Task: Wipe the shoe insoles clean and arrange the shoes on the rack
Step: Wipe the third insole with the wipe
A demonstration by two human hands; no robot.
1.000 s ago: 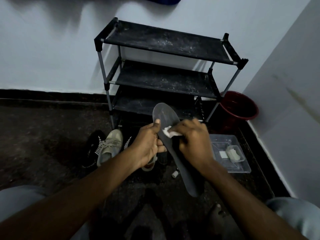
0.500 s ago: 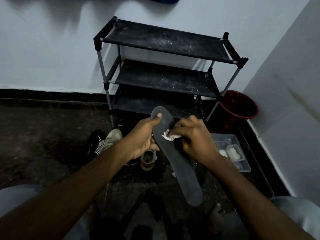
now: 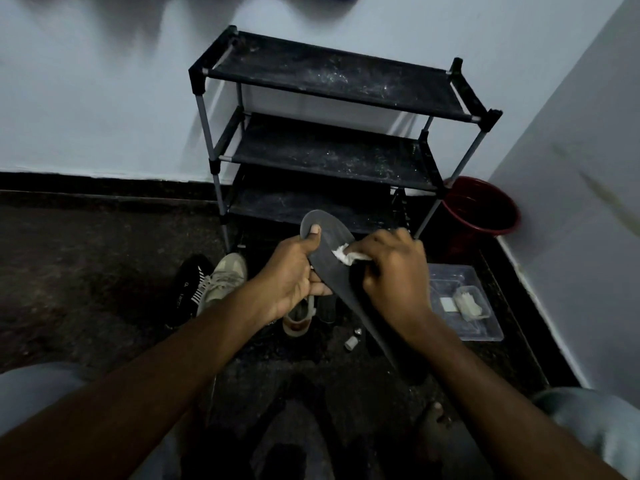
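your left grip (image 3: pixel 294 271) clasps the dark insole (image 3: pixel 334 233) near its upper end, thumb on top; your right grip (image 3: pixel 394 271) pinches a white wipe (image 3: pixel 344 257) against it, before the rack (image 3: pixel 329 77).

— What stands in the corner?
— A red bucket (image 3: pixel 485 209), on the dark floor (image 3: pixel 86 271) where the two white walls (image 3: pixel 104 98) meet.
— And near the bucket?
— A clear plastic tray (image 3: pixel 446 278) lies just in front of it, holding a small clear tub (image 3: pixel 471 301) and a white square (image 3: pixel 446 304). Farther from the bucket, front-left, lies a small pale cylinder (image 3: pixel 350 342).
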